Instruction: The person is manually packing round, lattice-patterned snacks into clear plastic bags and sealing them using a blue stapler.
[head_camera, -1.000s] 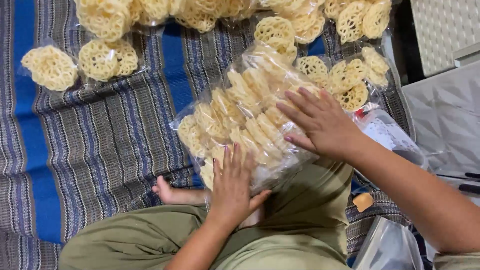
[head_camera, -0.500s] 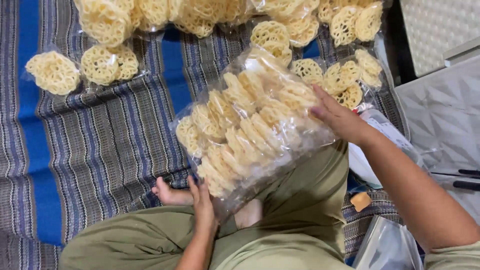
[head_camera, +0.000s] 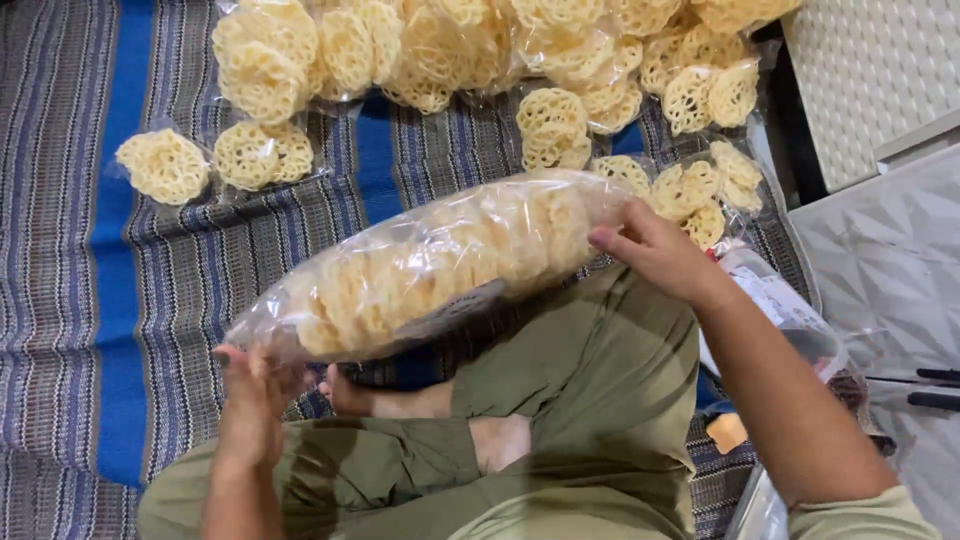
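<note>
Left hand (head_camera: 250, 395) grips the near end, right hand (head_camera: 655, 250) the far end of the cracker bag (head_camera: 430, 262), held flat above the lap over the mat (head_camera: 180, 290) — looks mid-turn, w/ next move needing both grips kept even.

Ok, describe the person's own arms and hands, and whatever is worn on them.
Both forearms are bare. The right arm ends in a short olive-green sleeve near the elbow. The left hand and right hand wear no gloves, and no rings or watch show. A right fingernail looks painted dark pink.
</note>
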